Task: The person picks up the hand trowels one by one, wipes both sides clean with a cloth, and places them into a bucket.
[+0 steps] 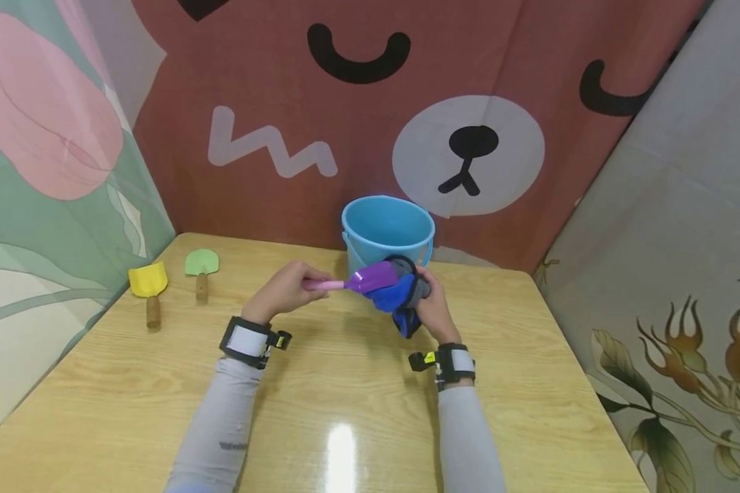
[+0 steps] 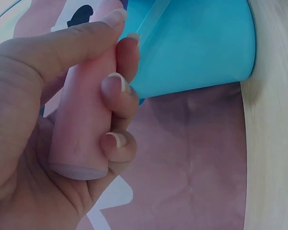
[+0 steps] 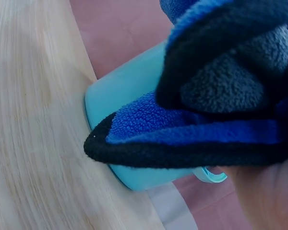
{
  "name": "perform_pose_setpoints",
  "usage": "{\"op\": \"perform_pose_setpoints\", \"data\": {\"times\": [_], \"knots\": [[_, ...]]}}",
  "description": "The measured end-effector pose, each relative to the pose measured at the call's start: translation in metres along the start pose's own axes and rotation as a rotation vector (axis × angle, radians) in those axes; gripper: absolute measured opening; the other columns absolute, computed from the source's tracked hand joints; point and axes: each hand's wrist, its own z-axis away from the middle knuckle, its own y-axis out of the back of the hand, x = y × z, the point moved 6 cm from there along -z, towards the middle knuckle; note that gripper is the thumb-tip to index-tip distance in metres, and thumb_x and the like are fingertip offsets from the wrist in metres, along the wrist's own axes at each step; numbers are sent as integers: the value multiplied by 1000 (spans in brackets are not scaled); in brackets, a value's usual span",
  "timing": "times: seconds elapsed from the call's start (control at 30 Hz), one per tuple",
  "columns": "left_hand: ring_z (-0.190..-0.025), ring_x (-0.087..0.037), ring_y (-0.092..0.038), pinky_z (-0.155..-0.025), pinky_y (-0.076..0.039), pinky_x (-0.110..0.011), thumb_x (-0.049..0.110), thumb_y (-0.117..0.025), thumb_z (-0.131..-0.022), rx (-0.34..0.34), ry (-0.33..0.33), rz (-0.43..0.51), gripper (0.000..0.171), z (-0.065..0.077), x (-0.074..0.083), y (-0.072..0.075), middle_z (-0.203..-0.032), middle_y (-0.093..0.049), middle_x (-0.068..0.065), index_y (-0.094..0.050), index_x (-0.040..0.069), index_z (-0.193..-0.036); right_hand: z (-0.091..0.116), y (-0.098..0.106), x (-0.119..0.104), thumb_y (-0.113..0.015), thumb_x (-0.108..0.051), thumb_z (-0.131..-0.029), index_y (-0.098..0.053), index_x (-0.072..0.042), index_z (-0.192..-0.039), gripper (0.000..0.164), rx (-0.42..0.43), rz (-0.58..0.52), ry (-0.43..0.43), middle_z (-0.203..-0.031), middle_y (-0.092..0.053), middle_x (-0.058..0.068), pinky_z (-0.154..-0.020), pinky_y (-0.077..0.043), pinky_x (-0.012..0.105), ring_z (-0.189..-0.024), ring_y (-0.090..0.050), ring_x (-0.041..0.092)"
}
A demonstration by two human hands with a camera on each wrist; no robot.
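Observation:
My left hand (image 1: 287, 290) grips the pink handle (image 2: 81, 120) of a toy shovel, fingers and thumb wrapped round it. The shovel's purple blade (image 1: 373, 276) points right and lies against a blue and grey cloth (image 1: 390, 296) with black edging. That cloth is bunched in my right hand (image 1: 434, 305); in the right wrist view the folded cloth (image 3: 149, 120) hides most of the fingers. Just behind both hands stands a light blue bucket (image 1: 388, 229), upright, its front partly covered by the cloth and blade.
At the table's left lie a yellow shovel (image 1: 149, 279) and a green shovel (image 1: 201, 263), both with wooden handles. The wooden table (image 1: 345, 383) meets a brown bear-print curtain (image 1: 271, 205) at the back. Printed fabric hangs at both sides.

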Motion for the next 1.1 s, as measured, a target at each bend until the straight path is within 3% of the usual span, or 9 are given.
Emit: {"op": "perform_pose_setpoints", "data": {"times": [0.17, 0.3, 0.67, 0.9, 1.1], "knots": [[-92, -19, -70, -87, -57, -41, 12, -80, -89, -7, 8, -6, 26, 0, -6, 0, -106, -77, -8, -78, 5, -113, -8, 6, 21, -64, -7, -98, -52, 1, -140, 44, 34, -10, -5, -140, -54, 22, -113, -34, 49, -131, -47, 30], [-89, -18, -69, -85, -57, -40, 11, -80, -89, -7, 26, -17, 25, 1, -10, 1, -104, -77, -7, -78, 5, -113, -9, 9, 24, -65, -8, -98, -54, 0, -139, 43, 59, -17, 20, -139, -56, 19, -113, -34, 46, -129, -48, 26], [-83, -16, -66, -80, -56, -38, 13, -79, -90, 25, 7, -46, 24, 0, -14, 3, -99, -77, -6, -78, 4, -112, -8, 10, 22, -63, -15, -101, -57, -2, -135, 37, 78, -5, 54, -131, -59, 17, -109, -38, 45, -121, -52, 25], [-82, -16, -66, -78, -55, -38, 19, -76, -93, 52, 12, -24, 28, 1, -12, 5, -102, -77, -6, -76, 5, -117, -10, 6, 21, -64, -6, -98, -57, 3, -134, 37, 55, -46, 101, -132, -58, 21, -106, -38, 42, -119, -52, 24], [-79, -17, -64, -74, -53, -36, 17, -76, -93, 77, 13, 3, 29, 0, -6, 4, -102, -77, -8, -76, 3, -118, -3, -4, 3, -66, -1, -94, -56, 6, -133, 40, 8, -36, 65, -133, -58, 23, -108, -39, 46, -123, -51, 27]]}}
